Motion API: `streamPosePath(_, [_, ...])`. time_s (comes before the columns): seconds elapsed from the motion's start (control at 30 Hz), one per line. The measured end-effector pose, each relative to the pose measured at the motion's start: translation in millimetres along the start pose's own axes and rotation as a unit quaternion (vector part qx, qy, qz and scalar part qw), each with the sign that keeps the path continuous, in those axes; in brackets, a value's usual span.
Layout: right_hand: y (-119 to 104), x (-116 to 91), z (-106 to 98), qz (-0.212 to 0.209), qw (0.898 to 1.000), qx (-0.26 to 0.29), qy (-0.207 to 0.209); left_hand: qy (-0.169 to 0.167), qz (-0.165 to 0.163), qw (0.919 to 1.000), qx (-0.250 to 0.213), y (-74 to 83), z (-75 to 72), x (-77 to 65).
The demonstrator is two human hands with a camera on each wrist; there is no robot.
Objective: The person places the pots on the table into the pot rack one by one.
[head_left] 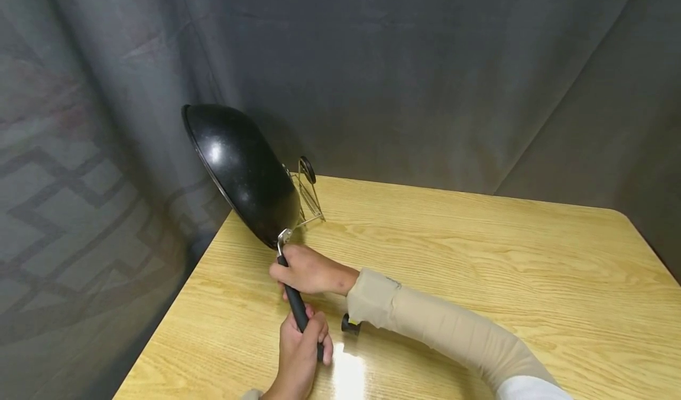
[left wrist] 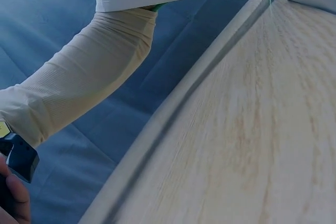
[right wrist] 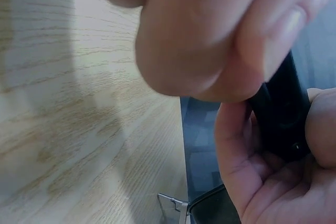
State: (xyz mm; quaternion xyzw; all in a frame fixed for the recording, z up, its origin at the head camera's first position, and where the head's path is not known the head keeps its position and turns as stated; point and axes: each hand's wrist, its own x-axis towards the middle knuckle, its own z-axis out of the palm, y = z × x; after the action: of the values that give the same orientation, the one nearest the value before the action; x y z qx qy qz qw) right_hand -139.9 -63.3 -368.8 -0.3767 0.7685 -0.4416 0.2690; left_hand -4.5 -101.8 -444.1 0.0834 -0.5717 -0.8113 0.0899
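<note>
A black wok [head_left: 242, 169] is tilted up on its edge at the table's left side, its rounded outside facing right and its inside turned away. My right hand [head_left: 308, 270] grips the black handle [head_left: 296, 305] close to the metal bracket [head_left: 284, 237] that joins it to the wok. Lower down, my left hand [head_left: 302, 347] curls round the same handle near its end. In the right wrist view, fingers fill the top and the handle [right wrist: 283, 114] shows between the hands. Behind the wok stands a wire rack [head_left: 314, 205], partly hidden by it, with a black round piece [head_left: 307, 169] on top.
The wood-grain table [head_left: 452, 240] stretches away to the right of the hands. Grey curtains [head_left: 399, 93] hang behind it and along the left side. A small black device [head_left: 350, 324] is at the underside of my right wrist, beside a beige sleeve [head_left: 441, 317].
</note>
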Motion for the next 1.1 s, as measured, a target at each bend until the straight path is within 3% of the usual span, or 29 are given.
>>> streamPosePath(0.33, [1.7,1.5,-1.7,-0.003,1.0,-0.002,0.008,-0.011,-0.013,0.9999,-0.001,2.1,-1.0,3.5])
streamPosePath(1.1, [6.7,7.4,-4.4,-0.014,1.0,-0.005,0.001,-0.024,0.005,0.9997,0.004,-0.4,-3.4,9.8])
